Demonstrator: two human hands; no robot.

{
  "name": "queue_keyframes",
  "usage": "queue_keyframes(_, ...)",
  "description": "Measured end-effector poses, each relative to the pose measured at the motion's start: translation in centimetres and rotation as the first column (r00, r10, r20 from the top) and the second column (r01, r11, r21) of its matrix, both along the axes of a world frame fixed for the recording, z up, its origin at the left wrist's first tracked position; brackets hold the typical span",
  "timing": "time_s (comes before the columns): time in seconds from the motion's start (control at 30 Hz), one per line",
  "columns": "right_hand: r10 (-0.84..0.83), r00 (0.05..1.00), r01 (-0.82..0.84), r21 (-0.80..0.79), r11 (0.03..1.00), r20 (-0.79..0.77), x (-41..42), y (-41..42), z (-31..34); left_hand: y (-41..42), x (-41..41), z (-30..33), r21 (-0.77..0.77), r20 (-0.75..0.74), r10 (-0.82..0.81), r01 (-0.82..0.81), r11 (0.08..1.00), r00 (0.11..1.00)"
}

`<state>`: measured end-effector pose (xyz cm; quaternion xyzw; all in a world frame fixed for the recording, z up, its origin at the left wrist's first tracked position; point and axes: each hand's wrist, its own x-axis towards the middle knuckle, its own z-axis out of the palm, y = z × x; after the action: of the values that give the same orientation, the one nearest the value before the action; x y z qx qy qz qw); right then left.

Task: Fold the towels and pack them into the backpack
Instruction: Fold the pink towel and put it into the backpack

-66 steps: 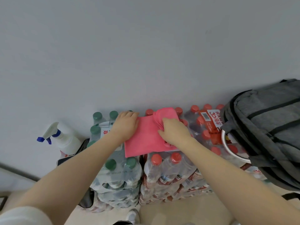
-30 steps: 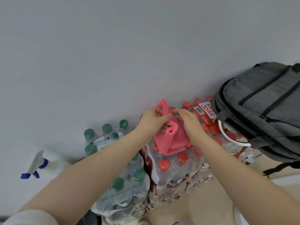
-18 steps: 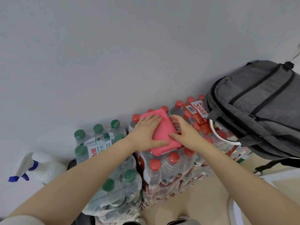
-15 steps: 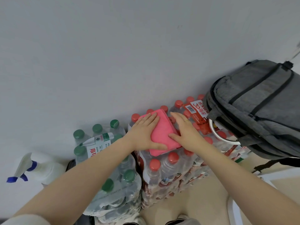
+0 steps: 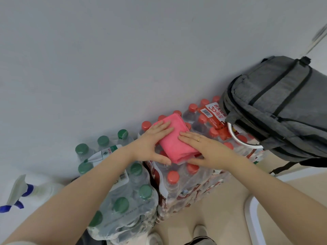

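A pink towel, folded into a small thick rectangle, lies on top of a shrink-wrapped pack of red-capped water bottles. My left hand lies flat along the towel's left side, fingers straight, thumb at its near end. My right hand presses flat on the towel's right side, a ring on one finger. A grey backpack with black straps rests on the bottle packs to the right, its open mouth facing the towel.
A pack of green-capped bottles stands to the left of the red-capped one. A white spray bottle with a blue trigger sits at far left. A white ring handle shows under the backpack. A grey wall stands behind; beige floor lies below.
The towel went from a half-open sheet, was lifted and folded over, and now lies as a compact rectangle. Both hands have flattened out on it.
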<state>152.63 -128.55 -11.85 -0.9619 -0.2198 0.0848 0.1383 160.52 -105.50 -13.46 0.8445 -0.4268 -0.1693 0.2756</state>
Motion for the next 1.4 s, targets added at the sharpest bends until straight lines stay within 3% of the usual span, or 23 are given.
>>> queue_keyframes(0.2,-0.064,0.987,0.074,-0.060,0.995,0.147,0.8,1.6,1.3,-0.3,-0.5,0.0,0.071,0.137,-0.016,0.006,0.997,0.990)
queue_keyframes(0.27,-0.187,0.977,0.170,0.158,0.973,0.105,0.9,1.7,2.0,-0.9,-0.8,1.3,0.009,0.110,0.040,-0.042,0.999,0.993)
queue_keyframes(0.33,-0.305,0.951,0.257,0.429,0.866,0.046,0.8,1.4,3.1,-1.7,-1.2,3.0,-0.133,0.114,0.124,-0.109,0.985,0.986)
queue_keyframes(0.4,-0.388,0.922,0.313,0.592,0.743,-0.001,0.3,0.7,4.5,-2.9,-1.6,4.8,-0.265,0.089,0.173,-0.145,0.953,0.981)
queue_keyframes(0.53,-0.445,0.895,0.305,0.754,0.582,-0.018,-1.2,-1.3,6.9,-6.1,-2.0,7.8,-0.410,0.040,0.153,-0.124,0.904,0.987)
queue_keyframes(0.6,-0.470,0.878,0.352,0.781,0.516,-0.085,-1.3,-2.4,7.1,-7.7,-1.6,8.6,-0.422,-0.146,0.156,-0.204,0.883,0.977)
queue_keyframes(0.67,-0.491,0.834,0.497,0.726,0.474,-0.251,-0.9,-2.8,6.4,-8.7,-0.9,8.4,-0.302,-0.410,0.153,-0.292,0.908,0.899)
queue_keyframes(0.7,-0.510,0.793,0.585,0.652,0.482,-0.334,-0.6,-3.0,5.7,-8.9,-0.6,7.9,-0.199,-0.490,0.199,-0.331,0.922,0.849)
queue_keyframes(0.73,-0.533,0.756,0.646,0.566,0.513,-0.379,-0.3,-3.1,5.0,-9.0,-0.1,7.1,-0.083,-0.476,0.277,-0.356,0.931,0.835)
queue_keyframes(0.83,-0.592,0.740,0.671,0.403,0.622,-0.319,0.0,-3.8,3.4,-8.7,0.9,4.9,0.254,-0.082,0.380,-0.350,0.902,0.921)
queue_keyframes(0.87,-0.605,0.749,0.659,0.390,0.643,-0.269,0.0,-4.3,3.4,-8.7,1.0,4.4,0.290,0.034,0.367,-0.360,0.887,0.930)
queue_keyframes(0.93,-0.605,0.786,0.602,0.378,0.703,-0.127,-0.6,-5.5,4.1,-8.9,1.0,3.9,0.284,0.128,0.364,-0.386,0.878,0.923)
queue_keyframes(1.0,-0.555,0.800,0.487,0.296,0.822,0.228,-1.2,-7.3,5.1,-9.8,0.8,4.1,0.232,0.212,0.354,-0.399,0.887,0.911)
queue_keyframes(1.07,-0.444,0.680,0.467,0.121,0.876,0.583,-1.9,-9.6,5.8,-11.4,0.6,4.7,0.117,0.276,0.344,-0.387,0.915,0.897)
queue_keyframes(1.1,-0.415,0.619,0.521,0.046,0.852,0.667,-2.4,-10.8,5.9,-12.5,0.5,5.1,0.038,0.281,0.335,-0.359,0.933,0.899)
queue_keyframes(1.17,-0.444,0.603,0.645,-0.077,0.760,0.663,-3.4,-12.9,5.9,-15.0,0.3,5.7,-0.078,0.290,0.264,-0.252,0.965,0.920)
queue_keyframes(1.27,-0.532,0.626,0.729,-0.187,0.658,0.570,-4.6,-15.4,5.0,-19.3,0.3,5.8,-0.122,0.391,0.118,-0.076,0.990,0.913)
queue_keyframes(1.4,-0.396,0.651,0.668,-0.240,0.705,0.648,-4.7,-17.3,5.0,-24.2,0.9,5.4,-0.042,0.564,-0.063,0.105,0.994,0.823)
